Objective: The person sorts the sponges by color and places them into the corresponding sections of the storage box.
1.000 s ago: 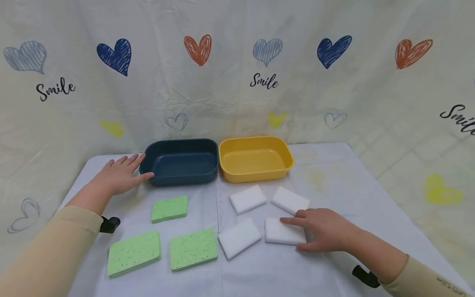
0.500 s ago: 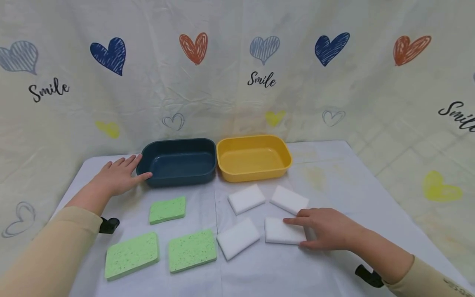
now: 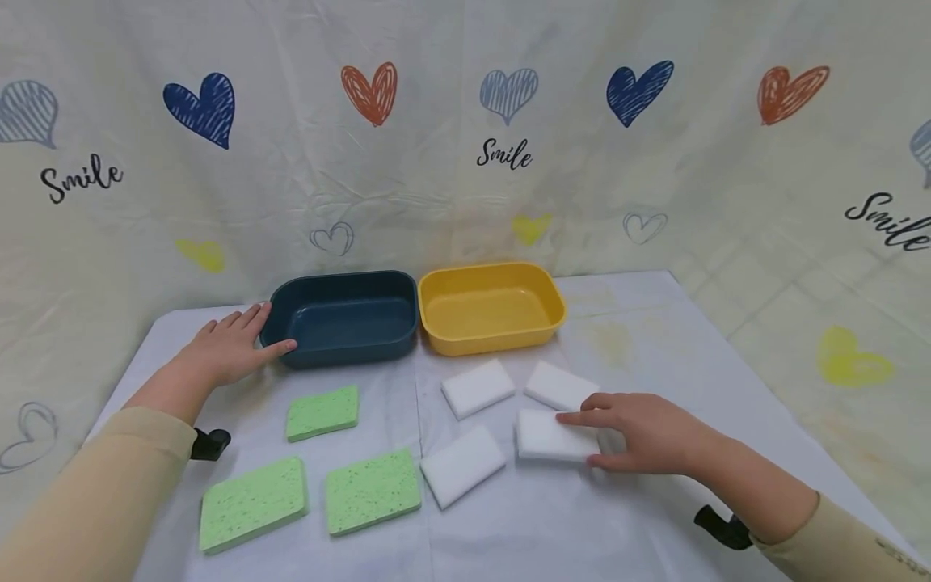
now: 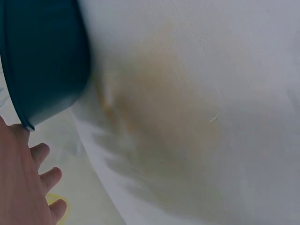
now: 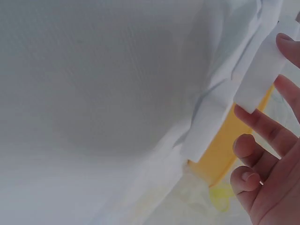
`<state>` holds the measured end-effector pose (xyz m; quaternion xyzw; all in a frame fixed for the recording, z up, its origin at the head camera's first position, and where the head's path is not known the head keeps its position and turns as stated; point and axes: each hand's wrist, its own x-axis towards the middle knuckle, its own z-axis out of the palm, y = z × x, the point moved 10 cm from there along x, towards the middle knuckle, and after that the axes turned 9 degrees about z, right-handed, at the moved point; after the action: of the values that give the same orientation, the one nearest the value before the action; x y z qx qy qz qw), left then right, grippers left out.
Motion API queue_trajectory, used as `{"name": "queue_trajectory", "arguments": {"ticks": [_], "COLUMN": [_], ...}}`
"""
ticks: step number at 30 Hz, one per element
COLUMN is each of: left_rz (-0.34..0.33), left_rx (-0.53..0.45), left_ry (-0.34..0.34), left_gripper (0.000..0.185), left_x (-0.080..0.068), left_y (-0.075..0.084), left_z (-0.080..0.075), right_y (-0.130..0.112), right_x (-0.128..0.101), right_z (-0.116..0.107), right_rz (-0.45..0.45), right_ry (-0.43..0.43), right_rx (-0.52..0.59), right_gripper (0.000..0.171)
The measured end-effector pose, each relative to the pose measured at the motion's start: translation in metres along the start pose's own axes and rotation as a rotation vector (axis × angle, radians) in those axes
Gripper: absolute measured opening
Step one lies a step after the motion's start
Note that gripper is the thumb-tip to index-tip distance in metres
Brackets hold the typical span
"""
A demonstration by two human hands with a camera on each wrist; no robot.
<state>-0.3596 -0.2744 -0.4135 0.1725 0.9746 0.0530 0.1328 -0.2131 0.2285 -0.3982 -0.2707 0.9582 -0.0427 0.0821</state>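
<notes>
My right hand [image 3: 647, 436] pinches a white sponge [image 3: 549, 436] between thumb and fingers. In the right wrist view this white sponge [image 5: 262, 70] shows edge-on between the fingertips, with a shadow beneath it in the head view. Three other white sponges [image 3: 463, 466] lie close by on the cloth. At the left, my left hand [image 3: 229, 347] has its fingers spread against the near-left side of a dark blue tub [image 3: 338, 356]. The left wrist view shows fingertips right at the rim of this blue tub [image 4: 47, 61].
A yellow tub [image 3: 494, 339] stands against the blue one's right side at the back of the table [image 3: 524, 533]. Three green speckled sponges [image 3: 372, 491] lie at the front left. A hanging white sheet [image 3: 436, 178] with printed hearts rises behind the table.
My right hand has closed in on the white sponge and raised it slightly off the cloth. The left hand keeps its place at the blue tub. The head view has shifted a little.
</notes>
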Motion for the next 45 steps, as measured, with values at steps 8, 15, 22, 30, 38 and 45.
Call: {"name": "queue_trajectory", "arguments": {"ticks": [8, 15, 22, 30, 38, 45], "left_rz": [0.004, 0.002, 0.006, 0.012, 0.011, 0.009], "left_rx": [-0.036, -0.058, -0.055, -0.064, -0.093, -0.112], "left_ry": [0.001, -0.008, -0.004, 0.004, 0.015, 0.030], "left_gripper": [0.113, 0.114, 0.114, 0.114, 0.114, 0.114], "left_x": [-0.001, -0.001, -0.002, -0.002, 0.001, 0.004], "left_y": [0.001, 0.001, 0.003, 0.004, -0.001, -0.002], "left_z": [-0.001, 0.002, 0.001, -0.001, 0.004, 0.006], "right_y": [0.003, 0.000, -0.002, -0.013, -0.032, -0.052], "right_x": [0.009, 0.020, 0.040, 0.070, 0.107, 0.145], "right_z": [-0.014, -0.025, -0.036, -0.048, -0.061, -0.067], "right_rz": [0.002, -0.028, -0.029, -0.063, -0.075, -0.079], "right_ry": [0.038, 0.068, 0.073, 0.078, 0.054, 0.029], "right_rx": [0.001, 0.010, 0.037, 0.044, 0.049, 0.074], "right_gripper": [0.051, 0.051, 0.051, 0.049, 0.051, 0.052]}}
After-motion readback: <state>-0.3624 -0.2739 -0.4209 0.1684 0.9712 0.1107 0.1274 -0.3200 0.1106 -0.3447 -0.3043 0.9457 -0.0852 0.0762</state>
